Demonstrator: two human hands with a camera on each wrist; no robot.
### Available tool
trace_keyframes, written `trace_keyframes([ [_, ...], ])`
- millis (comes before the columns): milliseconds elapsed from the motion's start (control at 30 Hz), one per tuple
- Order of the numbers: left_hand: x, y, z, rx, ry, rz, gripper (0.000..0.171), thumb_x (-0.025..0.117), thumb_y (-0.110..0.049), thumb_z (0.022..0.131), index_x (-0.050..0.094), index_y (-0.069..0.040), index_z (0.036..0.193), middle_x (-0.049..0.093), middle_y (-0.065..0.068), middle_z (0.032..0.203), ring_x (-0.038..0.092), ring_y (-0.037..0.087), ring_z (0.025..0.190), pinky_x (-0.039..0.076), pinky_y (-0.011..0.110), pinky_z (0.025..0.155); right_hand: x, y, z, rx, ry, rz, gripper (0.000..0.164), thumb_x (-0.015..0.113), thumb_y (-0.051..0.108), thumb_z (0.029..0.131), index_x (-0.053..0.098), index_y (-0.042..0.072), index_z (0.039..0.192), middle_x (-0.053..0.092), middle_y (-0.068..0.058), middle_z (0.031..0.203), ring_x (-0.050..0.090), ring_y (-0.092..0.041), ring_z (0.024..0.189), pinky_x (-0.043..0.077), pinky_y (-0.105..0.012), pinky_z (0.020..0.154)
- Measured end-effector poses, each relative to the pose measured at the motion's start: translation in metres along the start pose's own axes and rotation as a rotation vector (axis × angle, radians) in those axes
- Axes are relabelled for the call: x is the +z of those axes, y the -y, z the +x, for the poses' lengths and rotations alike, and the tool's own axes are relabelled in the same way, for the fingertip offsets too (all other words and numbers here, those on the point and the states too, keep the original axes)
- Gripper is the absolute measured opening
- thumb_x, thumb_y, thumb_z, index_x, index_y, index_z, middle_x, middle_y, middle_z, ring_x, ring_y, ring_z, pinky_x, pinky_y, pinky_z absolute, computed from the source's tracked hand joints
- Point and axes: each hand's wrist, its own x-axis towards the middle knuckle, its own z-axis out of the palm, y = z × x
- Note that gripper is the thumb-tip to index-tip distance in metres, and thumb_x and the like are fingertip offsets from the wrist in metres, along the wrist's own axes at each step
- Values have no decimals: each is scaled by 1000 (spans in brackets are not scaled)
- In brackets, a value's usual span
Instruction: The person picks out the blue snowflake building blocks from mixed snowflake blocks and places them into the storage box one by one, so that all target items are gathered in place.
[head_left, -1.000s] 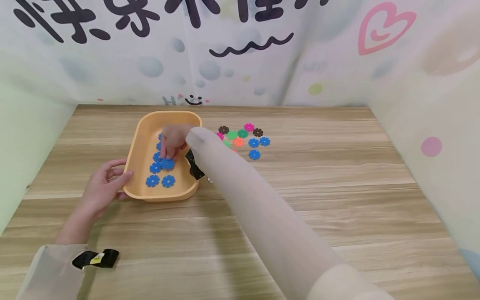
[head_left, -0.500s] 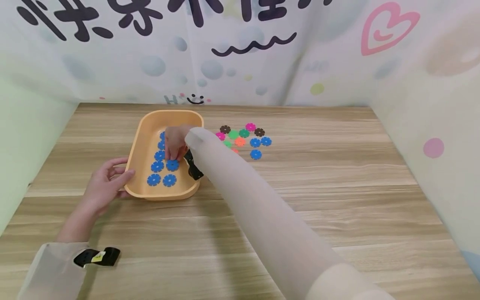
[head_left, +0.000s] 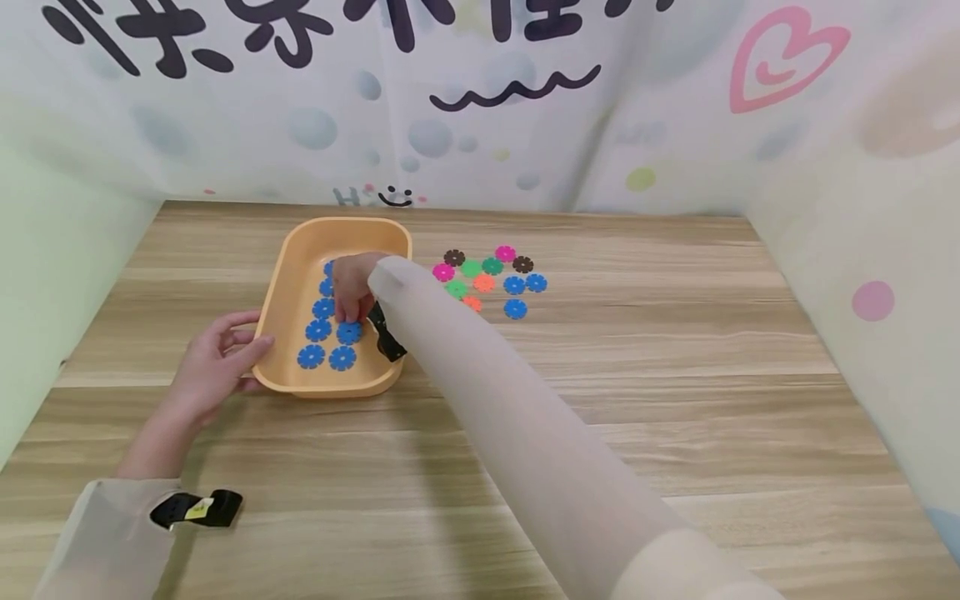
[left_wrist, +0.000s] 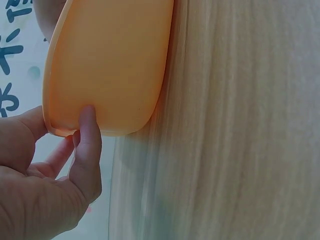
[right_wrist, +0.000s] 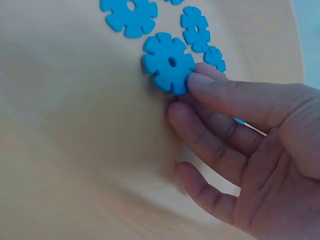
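Note:
My left hand [head_left: 210, 367] grips the left side of an orange-yellow plastic tray [head_left: 287, 329], thumb over the rim. In the left wrist view, its fingers press the tray's outer wall [left_wrist: 110, 70]. Inside the tray, my right hand [head_left: 352, 283] pinches the edge of a blue notched snowflake disc [right_wrist: 162, 75] between thumb and fingers, close to the tray floor. Several more blue discs [head_left: 318, 331] lie flat in a column along the left. Another blue disc [head_left: 342, 359] lies nearest the front. My hand hides part of the tray's far right.
Right of the tray, loose snowflake discs lie on the wooden table [head_left: 637, 375]: three blue discs [head_left: 515, 309], plus pink, brown, green and orange discs [head_left: 484, 283]. A printed cloth [head_left: 480, 125] stands behind the table. My right sleeve [head_left: 510, 400] crosses above the tabletop.
The right hand has moved the blue disc slightly right, away from the left column, into line behind the front disc. The left hand keeps its hold on the tray. The head view has shifted slightly.

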Motion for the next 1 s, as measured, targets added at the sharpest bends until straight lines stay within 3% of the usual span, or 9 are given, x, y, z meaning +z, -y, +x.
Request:
trace_keyframes([
  [300,1,-2,0,-5,-4,2,55,52,-23,94,28,5,135,47,10,101,61,4,72,57,30,58,-1,-1,0,9,-6,-19,8,68,2,81,72,7,86,67,-3,88,61,-15,75,53,-19,66],
  [467,1,-2,0,-7,2,-1,55,51,-23,95,27,6,136,45,16,106,62,4,72,57,31,59,-5,1,-6,-39,-50,-5,11,69,2,80,71,7,89,65,-3,89,60,-15,78,54,-22,71],
  [567,1,-3,0,-4,6,-4,55,50,-22,95,26,6,135,44,19,108,62,5,72,57,31,59,-11,4,-15,-107,-104,-42,15,69,6,81,68,9,96,64,0,92,59,-15,83,50,-27,80],
  [767,1,-3,1,-2,8,4,55,50,-22,95,26,7,135,44,22,111,62,5,72,57,32,57,-24,6,-45,-300,-199,-176,21,68,13,83,65,11,104,62,1,99,60,-16,85,46,-24,72],
  [900,0,1,2,-2,5,5,56,52,-24,94,27,6,135,45,18,107,61,6,72,57,34,57,-30,-7,-66,-441,-220,-227,22,68,11,83,64,9,105,61,-2,99,59,-16,82,50,-21,68],
  [1000,-1,7,4,-9,-5,-10,56,56,-29,92,32,0,134,47,11,103,62,6,73,57,35,58,-32,-25,-80,-500,-230,-225,24,67,8,83,63,7,107,61,-4,98,57,-15,83,50,-20,70],
])
